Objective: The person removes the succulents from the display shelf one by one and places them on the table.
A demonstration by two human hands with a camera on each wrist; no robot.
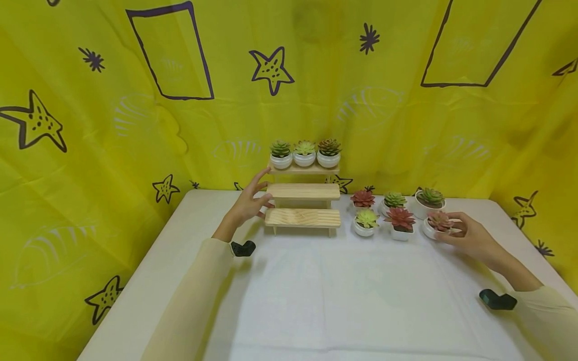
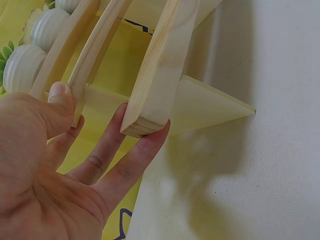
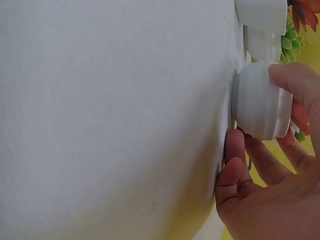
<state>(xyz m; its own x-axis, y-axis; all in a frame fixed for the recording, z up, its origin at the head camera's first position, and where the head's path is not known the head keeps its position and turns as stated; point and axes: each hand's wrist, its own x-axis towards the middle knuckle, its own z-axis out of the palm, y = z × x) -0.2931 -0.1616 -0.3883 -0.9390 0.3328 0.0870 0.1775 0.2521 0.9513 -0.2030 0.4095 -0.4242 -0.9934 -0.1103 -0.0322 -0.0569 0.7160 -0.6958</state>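
The right hand [image 1: 471, 238] is gripping the pink potted succulent [image 1: 438, 223], which is sitting between thumb and fingers, seemingly on the table [image 1: 361, 301]; the left hand [image 1: 247, 204] is holding the wooden stand [image 1: 303, 217] at its left end

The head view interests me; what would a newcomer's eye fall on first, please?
Probably the bright yellow curtain with dark starfish drawings, behind the white table. Next, perhaps, the tiered wooden stand near the table's far edge, with three potted succulents on top and the left hand at its left end. To its right are six more succulents, the right hand gripping the pot at the front right.
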